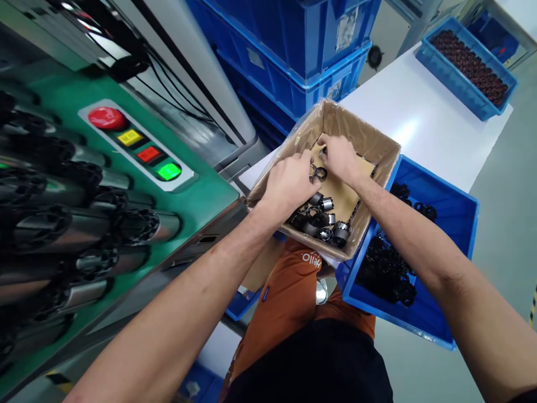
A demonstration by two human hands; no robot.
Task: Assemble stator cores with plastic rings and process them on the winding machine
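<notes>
Both hands are inside a cardboard box (375, 137) lined with clear plastic. My left hand (289, 182) is closed at the box's left side, its thumb and fingers around a black ring-shaped part (321, 174). Close by, my right hand (342, 159) has its fingers curled together over the far edge of a tan cardboard sheet (338, 196). A dark bit shows at its fingertips; what it grips is mostly hidden. In the box's near corner lies a pile of black and silver cylindrical parts (323, 221), several of them tipped on their sides.
A blue bin (444, 246) of black ring parts touches the box's right side. Farther off, a blue tray (457, 78) of dark reddish parts stands on the white table (386, 112). Stacked blue crates (289, 50) rise behind. At left, a green machine panel (201, 207) carries buttons and metal cylinders.
</notes>
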